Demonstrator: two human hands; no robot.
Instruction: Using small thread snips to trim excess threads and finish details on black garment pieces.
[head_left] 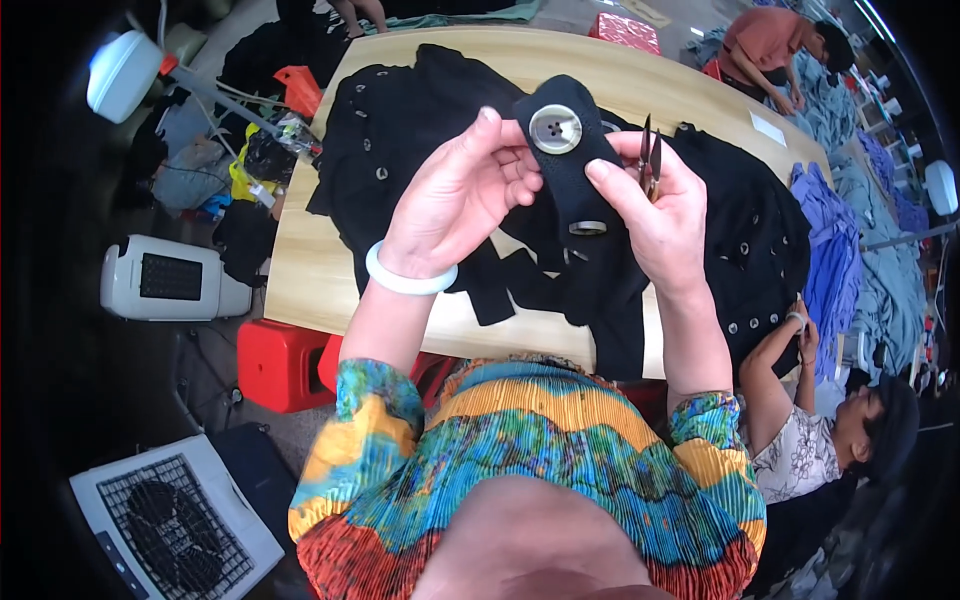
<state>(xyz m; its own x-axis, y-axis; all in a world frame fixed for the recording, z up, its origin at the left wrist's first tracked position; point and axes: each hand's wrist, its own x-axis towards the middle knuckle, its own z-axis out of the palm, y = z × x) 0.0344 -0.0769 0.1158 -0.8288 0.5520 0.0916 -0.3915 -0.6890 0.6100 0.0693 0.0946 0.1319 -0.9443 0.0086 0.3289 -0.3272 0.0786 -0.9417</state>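
Observation:
Between my two hands a black fabric strap [574, 188] is held up. A large pale-rimmed button [556, 129] sits near its top end, and a second button [588, 228] shows edge-on lower down. My left hand [447, 190] pinches the strap's left edge, its fingertips partly behind the cloth. On the other edge, my right hand [662, 205] presses its thumb on the strap. Small thread snips [651, 160] are also tucked in that hand, blades pointing up. Below lies a black garment [395, 140] with several buttons, spread over the table [310, 270].
More buttoned black cloth [750, 240] covers the table's right side, where a co-worker's hands [803, 328] touch it. Another person [770, 50] bends over blue-grey garments at far right. Red stools [285, 365] and a white fan [175, 530] stand at left. A lamp arm [235, 100] reaches the table's left edge.

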